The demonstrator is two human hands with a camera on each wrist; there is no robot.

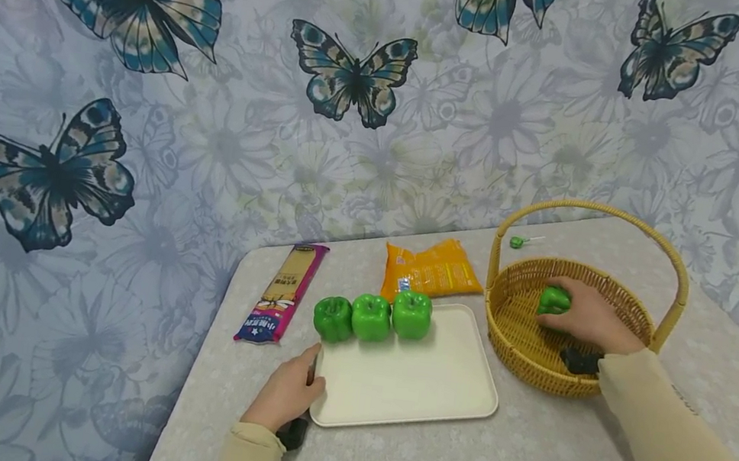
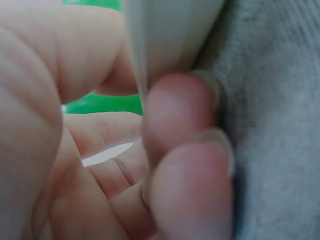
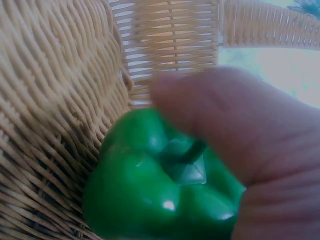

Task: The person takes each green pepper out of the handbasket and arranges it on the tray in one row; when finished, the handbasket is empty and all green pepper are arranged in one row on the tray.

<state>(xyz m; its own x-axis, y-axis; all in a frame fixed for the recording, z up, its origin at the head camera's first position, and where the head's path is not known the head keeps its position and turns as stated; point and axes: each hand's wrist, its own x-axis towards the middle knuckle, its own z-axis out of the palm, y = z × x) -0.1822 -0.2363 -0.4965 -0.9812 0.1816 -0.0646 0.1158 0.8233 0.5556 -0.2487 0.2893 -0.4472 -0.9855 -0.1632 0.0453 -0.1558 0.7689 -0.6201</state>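
My right hand (image 1: pixel 586 316) reaches down into a yellow wicker basket (image 1: pixel 535 374) and grips a green bell pepper (image 1: pixel 552 301). Seen from the right wrist, the thumb (image 3: pixel 215 100) lies across the pepper's top beside its stem, close to the woven wall. At the left edge of a cream rectangular tray (image 1: pixel 405 389), my left hand (image 1: pixel 284 391) pinches the rim, its curled fingertips (image 2: pixel 192 175) against the tray's side in the left wrist view. Three more green bell peppers (image 1: pixel 371 318) stand in a row along the tray's far left edge.
A long noodle packet (image 1: pixel 284 293) lies left of the tray, and an orange packet (image 1: pixel 434 271) lies behind it. The basket's tall handle (image 1: pixel 590 206) arches above the right hand. A small green item (image 1: pixel 516 242) sits behind the basket, near the butterfly-patterned wall.
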